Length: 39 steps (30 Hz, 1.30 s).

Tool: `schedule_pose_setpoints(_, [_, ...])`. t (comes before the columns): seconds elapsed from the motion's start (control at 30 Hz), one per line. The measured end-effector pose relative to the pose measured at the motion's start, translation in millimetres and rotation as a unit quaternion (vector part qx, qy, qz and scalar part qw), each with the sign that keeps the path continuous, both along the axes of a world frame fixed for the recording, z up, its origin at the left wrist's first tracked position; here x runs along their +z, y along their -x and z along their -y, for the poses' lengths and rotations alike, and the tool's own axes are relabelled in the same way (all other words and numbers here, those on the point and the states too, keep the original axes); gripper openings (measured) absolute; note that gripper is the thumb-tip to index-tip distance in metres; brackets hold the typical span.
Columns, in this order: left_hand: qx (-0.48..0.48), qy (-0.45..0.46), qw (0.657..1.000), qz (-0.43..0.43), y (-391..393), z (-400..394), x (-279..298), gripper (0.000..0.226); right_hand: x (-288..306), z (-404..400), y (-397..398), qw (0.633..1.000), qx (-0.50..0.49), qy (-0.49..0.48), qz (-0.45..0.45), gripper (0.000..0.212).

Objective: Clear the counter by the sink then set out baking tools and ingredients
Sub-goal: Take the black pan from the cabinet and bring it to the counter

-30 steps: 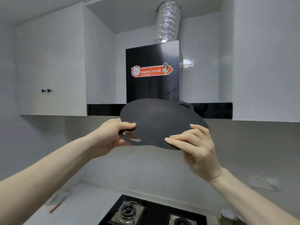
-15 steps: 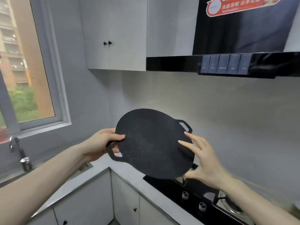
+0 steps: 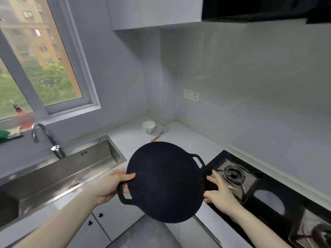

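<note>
grey tiled walls (image 3: 250, 86), window (image 3: 35, 68) (daylight, greenery outside), white cabinets (image 3: 152, 13).

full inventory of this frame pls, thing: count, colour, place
griddle pan: 1, black, round with two loop handles, held in the air over the counter corner
bowl: 1, white, on the counter in the far corner
spatula: 1, metal with orange handle, on the counter right of the bowl
sink: 1, steel, set in the counter under the window
faucet: 1, chrome, behind the sink
gas stove: 1, black, two burners, right counter
wall socket: 1, white, on the wall above the corner
bottle: 1, reddish, blurred, on the window sill
left hand: 1, grips the pan's near handle
right hand: 1, fingers spread at the pan's right rim
</note>
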<state>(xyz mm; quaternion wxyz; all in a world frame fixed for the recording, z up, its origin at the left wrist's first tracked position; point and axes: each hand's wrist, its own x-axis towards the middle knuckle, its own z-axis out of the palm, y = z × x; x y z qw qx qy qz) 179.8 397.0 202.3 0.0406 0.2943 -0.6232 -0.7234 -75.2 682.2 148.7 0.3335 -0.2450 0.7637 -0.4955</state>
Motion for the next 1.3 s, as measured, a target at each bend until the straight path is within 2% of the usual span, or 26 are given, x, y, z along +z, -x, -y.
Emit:
schedule_pose_setpoints(0.1, [0.045,-0.031,0.998,0.014,3,27,-32,0.035,-32,42,9,0.995,-0.045,-0.010,0.093,0.083])
schedule_pose_setpoints(0.2, [0.081,-0.053,0.995,0.024,13,53,-53,0.027,-45,90,5,0.987,-0.034,-0.028,0.156,0.039])
schedule_pose_setpoints(0.3, [0.084,-0.051,0.994,0.052,28,101,-74,0.025,-66,142,8,0.978,-0.079,-0.033,0.188,0.028])
schedule_pose_setpoints(0.47, [0.051,-0.083,0.992,0.084,53,183,-99,0.024,-91,218,22,0.960,-0.167,0.018,0.225,0.031])
schedule_pose_setpoints(0.67, [0.023,-0.069,0.987,0.145,95,255,-119,0.031,-104,279,35,0.925,-0.301,0.051,0.225,0.032])
schedule_pose_setpoints(0.77, [0.023,-0.048,0.982,0.180,124,279,-132,0.029,-111,298,45,0.900,-0.361,0.054,0.236,0.035])
schedule_pose_setpoints(0.97, [-0.017,-0.041,0.978,0.203,194,303,-153,0.044,-132,322,90,0.869,-0.422,0.046,0.256,0.036])
schedule_pose_setpoints(1.13, [-0.105,0.048,0.963,0.244,243,321,-159,0.072,-143,343,136,0.846,-0.466,0.061,0.253,0.046])
schedule_pose_setpoints(1.23, [-0.176,0.158,0.932,0.274,271,338,-168,0.076,-151,353,166,0.833,-0.487,0.063,0.255,0.050])
schedule_pose_setpoints(1.3, [-0.219,0.239,0.900,0.291,287,346,-176,0.076,-163,356,186,0.826,-0.496,0.062,0.261,0.050])
